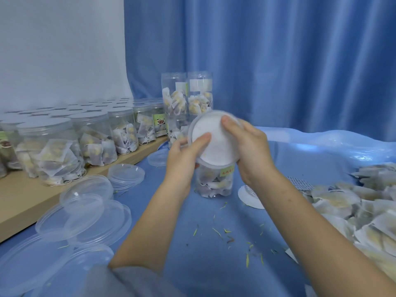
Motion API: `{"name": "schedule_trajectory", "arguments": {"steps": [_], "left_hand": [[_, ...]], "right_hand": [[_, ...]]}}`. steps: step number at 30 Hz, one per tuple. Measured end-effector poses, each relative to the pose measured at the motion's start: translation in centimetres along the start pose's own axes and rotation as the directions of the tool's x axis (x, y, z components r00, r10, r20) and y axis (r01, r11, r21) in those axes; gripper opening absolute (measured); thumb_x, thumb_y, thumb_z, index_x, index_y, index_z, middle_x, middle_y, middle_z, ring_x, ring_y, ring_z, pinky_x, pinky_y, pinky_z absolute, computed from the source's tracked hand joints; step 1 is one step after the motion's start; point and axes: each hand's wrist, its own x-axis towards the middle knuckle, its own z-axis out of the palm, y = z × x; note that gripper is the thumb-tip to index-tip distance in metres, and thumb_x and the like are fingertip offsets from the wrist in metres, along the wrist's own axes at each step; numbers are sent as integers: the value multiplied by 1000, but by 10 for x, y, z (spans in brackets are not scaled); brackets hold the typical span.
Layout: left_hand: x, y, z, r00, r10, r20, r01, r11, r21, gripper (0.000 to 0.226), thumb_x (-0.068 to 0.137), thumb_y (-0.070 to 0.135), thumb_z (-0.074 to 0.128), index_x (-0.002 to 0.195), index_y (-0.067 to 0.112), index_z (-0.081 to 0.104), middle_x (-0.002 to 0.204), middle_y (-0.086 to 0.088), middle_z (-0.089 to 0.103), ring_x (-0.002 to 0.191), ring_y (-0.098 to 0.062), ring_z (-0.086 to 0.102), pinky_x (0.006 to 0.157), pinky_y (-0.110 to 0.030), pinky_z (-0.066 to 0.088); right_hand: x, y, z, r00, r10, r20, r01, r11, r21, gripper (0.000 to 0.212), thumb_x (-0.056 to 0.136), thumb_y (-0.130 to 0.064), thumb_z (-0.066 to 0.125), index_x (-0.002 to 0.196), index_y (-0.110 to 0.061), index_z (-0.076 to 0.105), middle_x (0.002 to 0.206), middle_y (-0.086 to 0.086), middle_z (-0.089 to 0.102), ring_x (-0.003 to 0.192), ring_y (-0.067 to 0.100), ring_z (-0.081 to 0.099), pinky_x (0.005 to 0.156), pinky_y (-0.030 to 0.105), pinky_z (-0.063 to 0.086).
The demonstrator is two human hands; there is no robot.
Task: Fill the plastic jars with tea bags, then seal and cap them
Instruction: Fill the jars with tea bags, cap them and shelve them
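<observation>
While both forearms reach in from 6 o'clock, the near cloth (pixel 214 264) carries only loose tea bits, with spare clear lids (pixel 85 213) heaped at 8 o'clock and a pile of tea bags (pixel 353 211) at 4 o'clock, both within easy reach for the next fill. At centre stands the jar (pixel 214 181), upright on the cloth and packed with bags, its top tilted toward the camera. Left hand (pixel 184 155) grips the jar's upper left side, thumb laid flat across the white seal (pixel 211 142), probably to steady the jar and press the liner down. Right hand (pixel 246 146) cups the rim from 2 o'clock, fingers curled over the edge, thumb tip pressing the seal near 12 o'clock. Seems the sealing step: liner going on, cap not yet fitted. A spare white liner (pixel 249 197) lies just right of the jar's base. Further out, at 10 o'clock, finished capped jars (pixel 90 133) line a wooden shelf (pixel 19 202). Two stacked jars (pixel 186 97) stand at 12 o'clock before the blue curtain (pixel 278 61).
</observation>
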Motion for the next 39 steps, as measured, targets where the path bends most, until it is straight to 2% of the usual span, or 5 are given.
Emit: {"name": "schedule_trajectory", "arguments": {"steps": [7,15,21,29,39], "left_hand": [[29,-19,19,982,96,-165,-67,982,174,47,90,9,39,135,23,37,136,-10,39,108,-24,43,84,-30,31],[27,-76,30,991,130,-13,-110,889,444,127,51,37,85,147,26,3,153,-2,19,138,-16,28,110,-37,30],[28,-94,26,990,103,-94,-48,885,463,114,45,36,92,139,19,29,134,5,48,118,-17,51,96,-38,44],[15,-78,2,883,468,-29,-348,695,629,109,48,25,90,141,27,33,141,6,42,132,-18,35,107,-46,32],[16,-69,-12,817,576,-19,-390,578,717,105,46,19,90,138,13,40,140,0,46,134,-28,34,108,-51,25]], "right_hand": [[26,-14,-36,948,-87,-305,103,994,37,11,86,-31,65,75,-29,66,78,-19,65,76,3,60,70,24,48],[37,12,-55,848,-252,-466,164,961,-221,11,87,-36,63,93,-30,69,88,-19,64,89,5,59,89,27,48],[29,26,-49,881,-418,-222,288,845,-451,18,89,-30,60,89,-48,62,81,-39,61,84,-21,54,77,-1,39],[12,17,-38,918,-298,262,392,786,-478,28,78,-47,66,105,-52,62,113,-25,62,112,-4,54,99,27,42],[13,10,-46,907,-33,420,344,635,-692,58,72,-53,70,120,-60,38,115,-41,45,111,-13,41,89,7,31]]}}
